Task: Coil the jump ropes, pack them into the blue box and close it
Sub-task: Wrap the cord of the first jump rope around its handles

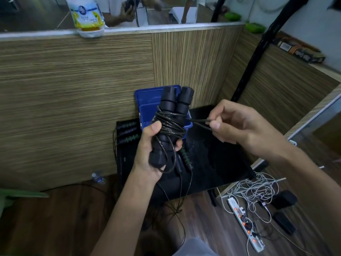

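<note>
Your left hand point(147, 150) grips two black handles point(175, 106) upright, cord point(170, 124) coiled around them. At 3 o'clock, your right hand point(239, 124) pinches the cord's free end. Behind, at 12, the blue box point(147, 100) stands open on the black table point(212, 163).

Left hand point(149, 148) grips two black handles point(171, 115) held side by side, upright, cord point(170, 124) wound around their middle. Right hand point(238, 124) pinches the cord's free end, just right of the handles. Blue box point(147, 100) open behind the left hand. More ropes point(128, 131) left of it, on black table point(212, 154).
</note>
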